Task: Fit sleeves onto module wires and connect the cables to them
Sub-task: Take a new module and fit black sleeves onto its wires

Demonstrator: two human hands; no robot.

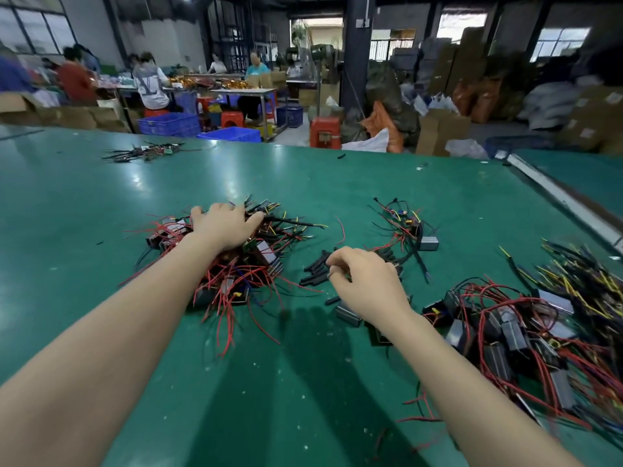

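Left hand (224,227) is resting flat, fingers spread, on the module pile (222,264); right hand (365,284), just right of that pile, is apparently pinching a sleeve (315,269). Fitting is barely starting; most modules are awaiting sleeves and cables (573,284)

We count two bare hands over the green table top (337,382), the left hand (224,227) and the right hand (365,286), and four heaps of black box-shaped modules with red wires: one under the left hand (236,264), one smaller at centre right (403,224), one big at the right edge (512,335), one far off at upper left (145,151). We get one cluster of short black tube sleeves (315,269), too overlapped to number singly, one bundle of black-and-yellow cables (580,274) at far right, and two lone silver-grey metal module cases (428,243) (347,315).
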